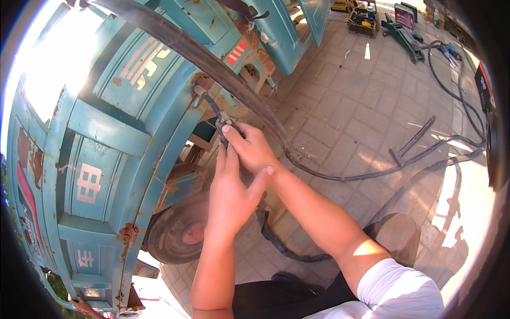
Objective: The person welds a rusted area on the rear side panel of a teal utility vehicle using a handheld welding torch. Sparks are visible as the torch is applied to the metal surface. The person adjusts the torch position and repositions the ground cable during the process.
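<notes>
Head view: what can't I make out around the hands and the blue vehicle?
All in the head view:
- Held dark piece: lower part covered by the right hand.
- Wheel: right side behind the left hand and forearm.
- Blue vehicle: upper left lost in glare.
- Red-and-black object: cut off by the dark lens rim.

Paved ground (361,117), part shade and part glare, with gear lying about on it.
In front of me a dark hose (345,177) curves over the paving toward the right, passing just beside a metal bar (416,137) with a short crosspiece. At far right, a green floor jack (405,40) sits near an open crate (362,29) of tools; a blue tool (451,51) lies by a looping cable (431,69).
</notes>
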Demonstrator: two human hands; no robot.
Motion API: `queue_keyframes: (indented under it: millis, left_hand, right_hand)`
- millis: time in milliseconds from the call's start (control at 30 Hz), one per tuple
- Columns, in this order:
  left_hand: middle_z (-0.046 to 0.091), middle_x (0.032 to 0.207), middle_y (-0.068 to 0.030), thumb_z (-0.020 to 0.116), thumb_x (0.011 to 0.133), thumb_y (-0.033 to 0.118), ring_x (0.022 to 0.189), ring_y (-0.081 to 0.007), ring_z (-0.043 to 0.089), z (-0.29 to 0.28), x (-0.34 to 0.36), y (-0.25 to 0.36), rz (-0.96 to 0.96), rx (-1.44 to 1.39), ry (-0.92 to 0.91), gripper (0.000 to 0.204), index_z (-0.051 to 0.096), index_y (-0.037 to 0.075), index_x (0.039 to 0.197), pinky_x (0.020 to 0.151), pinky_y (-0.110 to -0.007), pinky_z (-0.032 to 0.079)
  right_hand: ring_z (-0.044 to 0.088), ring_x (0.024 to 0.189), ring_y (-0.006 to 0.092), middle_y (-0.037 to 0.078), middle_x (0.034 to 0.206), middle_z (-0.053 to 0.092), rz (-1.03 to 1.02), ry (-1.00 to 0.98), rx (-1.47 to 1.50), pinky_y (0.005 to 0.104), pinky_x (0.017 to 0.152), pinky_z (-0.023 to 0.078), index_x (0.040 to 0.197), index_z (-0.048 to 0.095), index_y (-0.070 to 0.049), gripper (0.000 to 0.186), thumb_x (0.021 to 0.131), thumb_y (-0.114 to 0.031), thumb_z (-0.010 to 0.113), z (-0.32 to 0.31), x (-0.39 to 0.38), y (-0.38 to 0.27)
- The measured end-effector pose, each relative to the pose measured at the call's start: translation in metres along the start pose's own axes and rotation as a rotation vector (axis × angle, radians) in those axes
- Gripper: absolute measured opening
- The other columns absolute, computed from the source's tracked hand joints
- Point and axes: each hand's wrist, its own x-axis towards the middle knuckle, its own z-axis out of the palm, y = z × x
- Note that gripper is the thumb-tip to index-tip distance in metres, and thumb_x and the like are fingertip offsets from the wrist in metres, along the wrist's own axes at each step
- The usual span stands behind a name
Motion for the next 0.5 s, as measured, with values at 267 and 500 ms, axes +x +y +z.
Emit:
queue_keyframes:
  millis: [267,500]
  left_hand:
    - [0.034,0.16,-0.0337,0.08,0.088,0.032,0.15,-0.0422,0.035,0.0,-0.0005,-0.0023,0.007,0.024,0.005,0.089,0.036,-0.012,0.152,0.119,-0.045,0.035]
    - [0.035,0.16,-0.034,0.08,0.088,0.032,0.149,-0.0425,0.037,-0.0004,-0.001,-0.0041,0.013,0.016,-0.006,0.09,0.036,-0.012,0.153,0.118,-0.045,0.036]
  right_hand:
    - [0.06,0.083,0.0186,0.011,0.092,0.069,-0.037,0.007,-0.002,0.0357,0.08,0.05,0.113,0.067,0.004,0.043,0.101,-0.037,0.06,0.0018,-0.0023,0.0004]
    - [0.061,0.081,0.0203,0.013,0.091,0.07,-0.041,0.003,-0.036,0.0364,0.079,0.05,0.114,0.067,0.003,0.043,0.1,-0.038,0.06,0.0013,-0.0039,0.0009]
